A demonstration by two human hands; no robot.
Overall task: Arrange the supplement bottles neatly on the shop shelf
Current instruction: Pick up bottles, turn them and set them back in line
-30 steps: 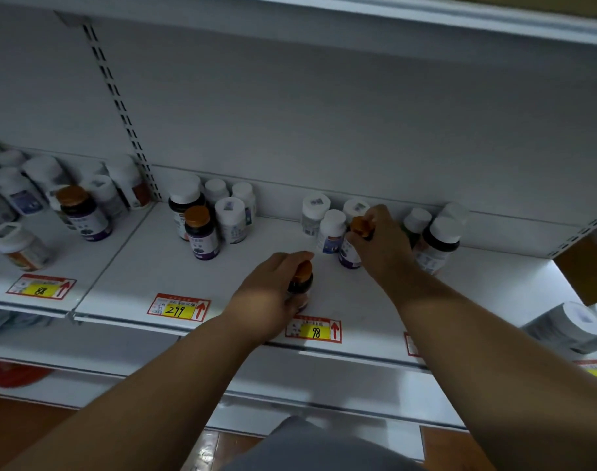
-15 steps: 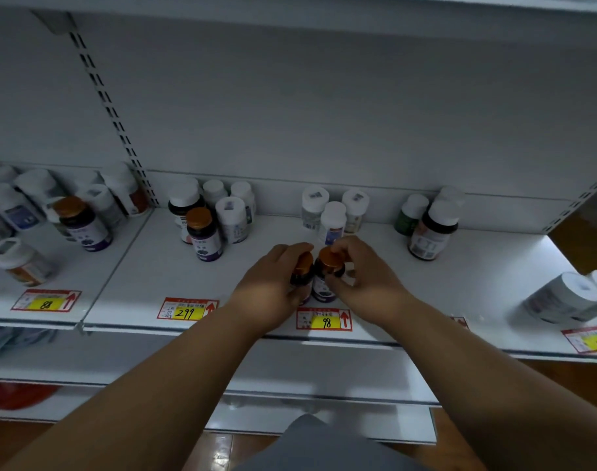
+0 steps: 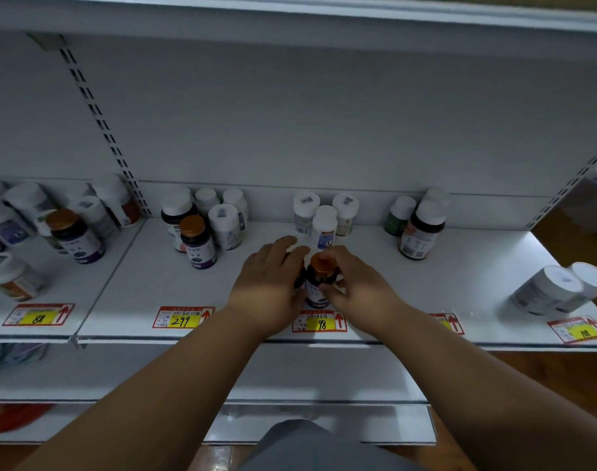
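Two dark supplement bottles with orange caps stand side by side near the front edge of the white shelf (image 3: 147, 294), just behind the "98" price tag (image 3: 319, 321). My right hand (image 3: 356, 288) grips the right-hand orange-capped bottle (image 3: 319, 278). My left hand (image 3: 271, 283) wraps around the left-hand one, which is almost wholly hidden under its fingers. Behind them stand three white-capped bottles (image 3: 324, 220) in a cluster.
A group with another orange-capped bottle (image 3: 197, 241) stands left of centre. A dark bottle with a white cap (image 3: 422, 229) and a green one stand right. Two white bottles (image 3: 558, 288) lie tipped at far right. Several more bottles (image 3: 69, 232) crowd the left bay.
My right hand picked an orange-capped bottle from the back cluster and brought it forward beside the one in my left hand; both now sit together by the front edge.
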